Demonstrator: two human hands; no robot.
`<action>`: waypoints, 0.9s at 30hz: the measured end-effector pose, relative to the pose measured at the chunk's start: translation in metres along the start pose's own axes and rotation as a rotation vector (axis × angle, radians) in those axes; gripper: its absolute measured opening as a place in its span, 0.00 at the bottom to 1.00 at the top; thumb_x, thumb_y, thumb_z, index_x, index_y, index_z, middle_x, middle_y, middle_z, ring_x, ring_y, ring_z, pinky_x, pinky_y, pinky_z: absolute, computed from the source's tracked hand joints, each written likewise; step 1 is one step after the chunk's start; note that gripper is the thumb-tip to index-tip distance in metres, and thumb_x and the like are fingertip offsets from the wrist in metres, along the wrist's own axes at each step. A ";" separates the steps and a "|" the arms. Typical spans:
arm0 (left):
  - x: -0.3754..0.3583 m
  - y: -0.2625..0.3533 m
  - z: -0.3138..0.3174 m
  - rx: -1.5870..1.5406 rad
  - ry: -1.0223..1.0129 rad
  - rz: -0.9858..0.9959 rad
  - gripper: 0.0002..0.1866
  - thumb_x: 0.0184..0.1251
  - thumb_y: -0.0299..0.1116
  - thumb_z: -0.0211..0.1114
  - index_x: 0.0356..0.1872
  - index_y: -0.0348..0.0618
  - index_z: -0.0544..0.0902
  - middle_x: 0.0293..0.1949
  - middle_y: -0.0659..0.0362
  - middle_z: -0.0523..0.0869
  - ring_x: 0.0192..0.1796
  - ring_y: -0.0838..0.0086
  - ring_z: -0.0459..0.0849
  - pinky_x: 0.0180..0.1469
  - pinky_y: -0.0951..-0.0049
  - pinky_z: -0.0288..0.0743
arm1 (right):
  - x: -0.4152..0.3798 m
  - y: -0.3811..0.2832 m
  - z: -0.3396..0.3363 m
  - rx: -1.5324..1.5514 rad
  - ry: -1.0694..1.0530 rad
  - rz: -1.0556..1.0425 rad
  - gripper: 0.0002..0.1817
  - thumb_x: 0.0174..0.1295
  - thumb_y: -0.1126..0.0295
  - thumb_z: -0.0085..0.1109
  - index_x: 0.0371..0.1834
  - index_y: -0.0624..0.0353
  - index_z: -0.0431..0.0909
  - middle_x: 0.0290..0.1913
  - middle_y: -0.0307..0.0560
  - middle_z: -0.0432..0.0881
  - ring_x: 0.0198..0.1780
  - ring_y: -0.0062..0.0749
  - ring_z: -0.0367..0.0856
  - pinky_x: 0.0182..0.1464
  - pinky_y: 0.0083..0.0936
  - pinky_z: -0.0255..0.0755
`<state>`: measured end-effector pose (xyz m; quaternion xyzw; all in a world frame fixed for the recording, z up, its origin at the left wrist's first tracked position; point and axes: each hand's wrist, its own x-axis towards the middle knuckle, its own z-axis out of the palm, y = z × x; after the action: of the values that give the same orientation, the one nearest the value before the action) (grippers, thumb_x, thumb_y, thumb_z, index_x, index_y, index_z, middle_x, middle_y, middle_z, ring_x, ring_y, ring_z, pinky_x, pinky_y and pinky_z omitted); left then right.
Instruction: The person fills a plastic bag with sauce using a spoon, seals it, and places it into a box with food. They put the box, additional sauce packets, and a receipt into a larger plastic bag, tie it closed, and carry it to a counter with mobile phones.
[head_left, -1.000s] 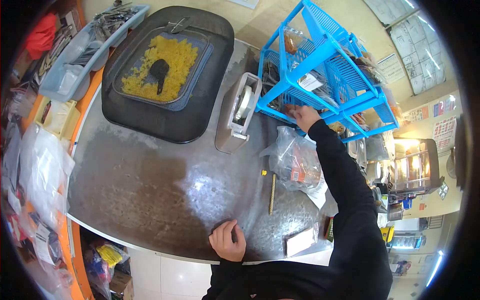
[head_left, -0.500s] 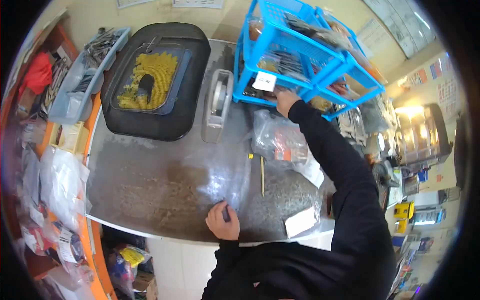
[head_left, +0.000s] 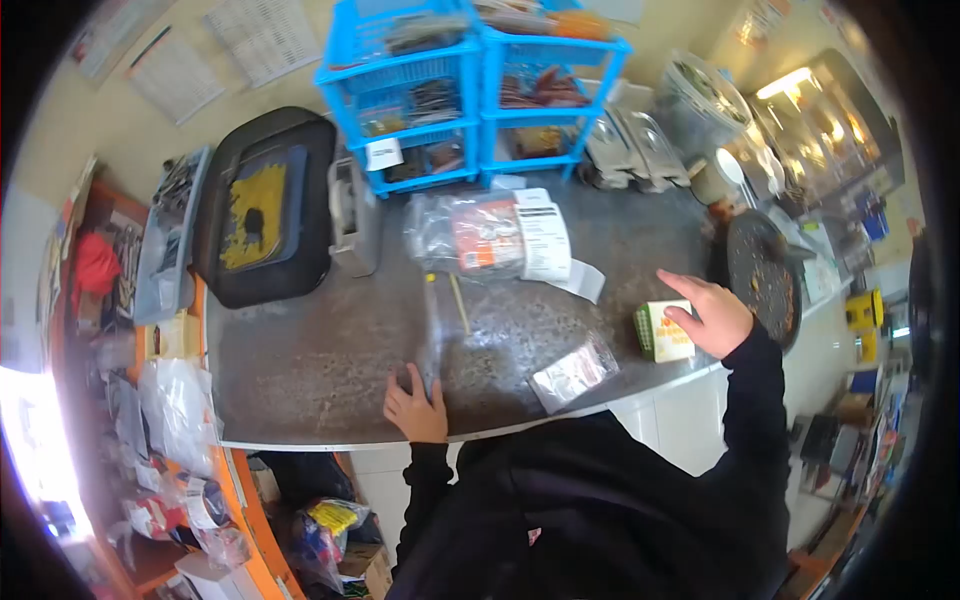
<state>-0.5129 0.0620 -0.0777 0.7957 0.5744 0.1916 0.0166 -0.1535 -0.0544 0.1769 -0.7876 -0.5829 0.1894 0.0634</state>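
My left hand (head_left: 415, 408) rests on the dark metal table (head_left: 310, 370) near its front edge, fingers spread and holding nothing. My right hand (head_left: 714, 314) is at the right side of the table, with thumb and fingers apart. Its thumb lies against or just over a small white and green box (head_left: 664, 331); the hand is not closed round it. Left of the box lies a flat clear packet (head_left: 574, 374). Farther back is a clear plastic bag with an orange label (head_left: 485, 236), beside a white printed paper (head_left: 542, 236).
Blue basket racks (head_left: 478, 105) stand at the back. A black tray with yellow pieces (head_left: 258, 215) and a grey dispenser (head_left: 353, 215) are at the left. A dark round pan (head_left: 763, 275) sits at the right. A yellow stick (head_left: 459, 304) lies mid-table.
The view has turned right. My right hand has left the blue rack and come over by the small box. My left hand has opened from a curled shape and lies flatter.
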 end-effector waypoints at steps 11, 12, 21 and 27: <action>0.058 0.121 -0.049 -0.613 -0.461 0.420 0.26 0.59 0.40 0.63 0.57 0.37 0.71 0.54 0.45 0.73 0.53 0.52 0.73 0.57 0.61 0.65 | -0.105 0.136 0.120 0.256 0.137 0.342 0.45 0.46 0.72 0.68 0.70 0.47 0.55 0.69 0.66 0.52 0.69 0.55 0.54 0.64 0.35 0.60; 0.059 0.152 -0.043 -0.722 -0.549 0.544 0.27 0.59 0.37 0.63 0.58 0.36 0.70 0.55 0.46 0.72 0.53 0.53 0.73 0.56 0.63 0.66 | -0.101 0.147 0.133 0.284 0.157 0.304 0.46 0.45 0.72 0.69 0.70 0.46 0.55 0.69 0.65 0.51 0.70 0.54 0.53 0.65 0.35 0.59; -0.026 0.324 0.098 -1.129 -0.792 0.355 0.40 0.67 0.38 0.53 0.67 0.25 0.40 0.70 0.35 0.36 0.73 0.49 0.34 0.72 0.62 0.33 | -0.080 0.157 0.184 0.496 0.374 0.130 0.45 0.45 0.70 0.70 0.68 0.52 0.57 0.68 0.65 0.54 0.67 0.55 0.59 0.63 0.33 0.61; -0.035 0.349 0.103 -1.410 -0.886 0.009 0.39 0.70 0.31 0.45 0.65 0.30 0.24 0.68 0.33 0.42 0.71 0.53 0.49 0.69 0.71 0.49 | -0.072 0.149 0.194 0.480 0.431 0.156 0.44 0.46 0.77 0.67 0.69 0.55 0.56 0.64 0.62 0.59 0.63 0.53 0.65 0.59 0.34 0.66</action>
<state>-0.1724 -0.0684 -0.0967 0.6027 0.2567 0.1755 0.7349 -0.1099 -0.1925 -0.0332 -0.8145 -0.4328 0.1546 0.3541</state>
